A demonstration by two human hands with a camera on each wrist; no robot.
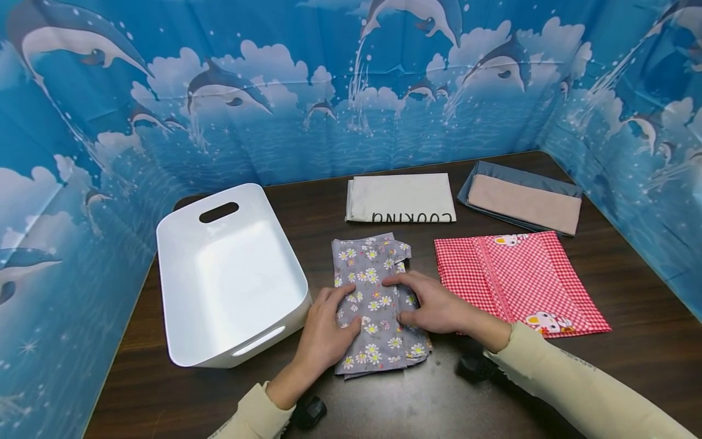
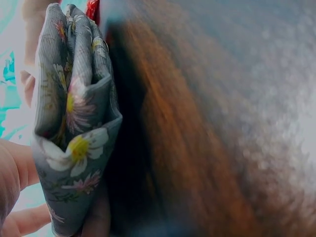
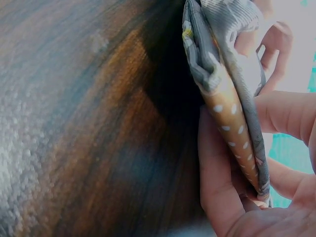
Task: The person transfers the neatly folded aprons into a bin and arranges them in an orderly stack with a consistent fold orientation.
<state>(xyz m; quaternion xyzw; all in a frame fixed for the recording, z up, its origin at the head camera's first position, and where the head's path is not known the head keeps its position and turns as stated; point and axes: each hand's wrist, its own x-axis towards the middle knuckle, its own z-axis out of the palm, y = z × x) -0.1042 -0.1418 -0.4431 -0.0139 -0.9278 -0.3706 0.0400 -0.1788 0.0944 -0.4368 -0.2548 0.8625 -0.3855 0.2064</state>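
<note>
A folded grey cloth (image 1: 367,305) with a daisy print lies in front of me, both hands on it. My left hand (image 1: 325,332) holds its left edge, thumb and forefinger on top; in the left wrist view a fingertip (image 2: 98,212) shows under the folded layers (image 2: 79,133). My right hand (image 1: 439,305) grips the opposite edge, with a finger (image 3: 215,168) beneath and others above in the right wrist view. There an orange strip with white dots (image 3: 232,123) shows between the grey layers. A short flap (image 1: 403,250) sticks out at the cloth's upper right.
A white bin (image 1: 236,274) with handle slots stands left on the dark wooden table (image 1: 384,402). Behind the grey cloth lies a folded white cloth (image 1: 403,195) lettered COOKING. A blue and beige folded cloth (image 1: 521,198) and a red checked one (image 1: 521,280) lie right.
</note>
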